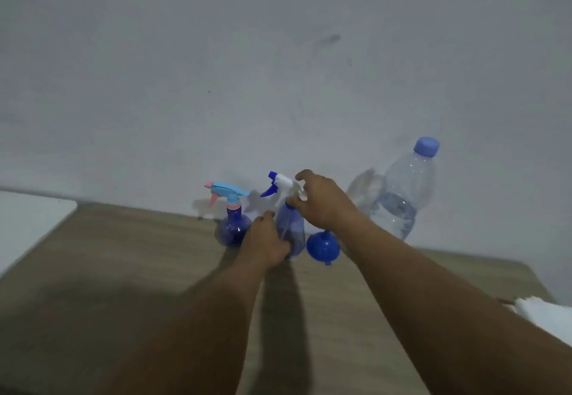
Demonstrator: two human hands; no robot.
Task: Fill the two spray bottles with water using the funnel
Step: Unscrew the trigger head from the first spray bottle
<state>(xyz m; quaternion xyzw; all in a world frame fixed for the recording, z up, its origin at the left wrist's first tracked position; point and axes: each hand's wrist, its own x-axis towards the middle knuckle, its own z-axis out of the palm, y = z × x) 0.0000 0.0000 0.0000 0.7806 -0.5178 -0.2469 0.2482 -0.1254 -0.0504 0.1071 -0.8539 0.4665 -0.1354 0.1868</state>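
Two blue spray bottles stand near the wall on a wooden table (123, 270). The round one (232, 227) on the left has a light-blue and pink trigger head. The taller one (292, 230) has a white and dark-blue trigger head (280, 185). My left hand (267, 241) wraps around the taller bottle's body. My right hand (323, 199) grips its white head at the neck. A blue funnel (323, 247) lies upside down just right of that bottle, under my right wrist.
A large clear water bottle (402, 196) with a blue cap, about half full, stands at the back right by the wall. A white surface (28, 224) lies to the left of the table. Something white (548, 317) sits at the table's right edge.
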